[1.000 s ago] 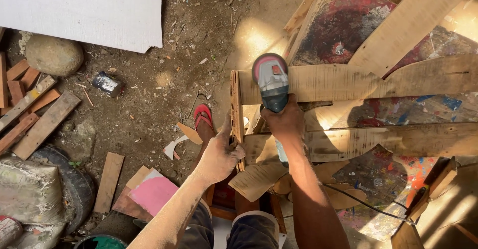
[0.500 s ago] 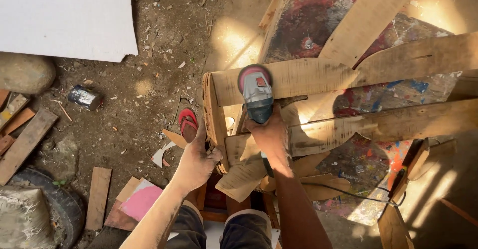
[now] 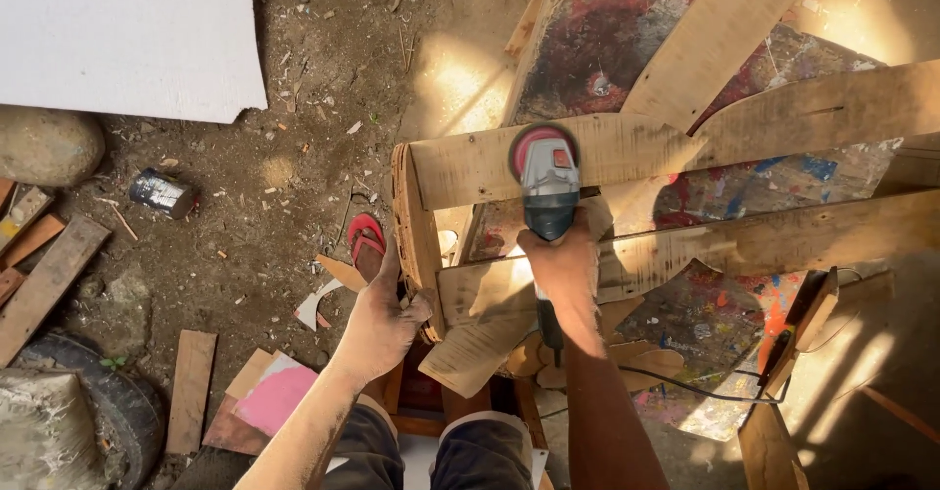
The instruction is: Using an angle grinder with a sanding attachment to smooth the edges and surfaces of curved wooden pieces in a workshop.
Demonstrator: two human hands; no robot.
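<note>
Right hand [image 3: 560, 263] grips the grinder [image 3: 545, 185] on the top plank [image 3: 470, 165]; left hand [image 3: 384, 322] clamps the frame's edge [image 3: 409, 218]; sanding looks barely begun.

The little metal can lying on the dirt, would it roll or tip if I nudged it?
The can lies on its side, so it can't tip and would probably roll, though the rough dirt ground and scattered debris would likely stop it soon. It looks small and dented, so probably light and easily pushed.
</note>
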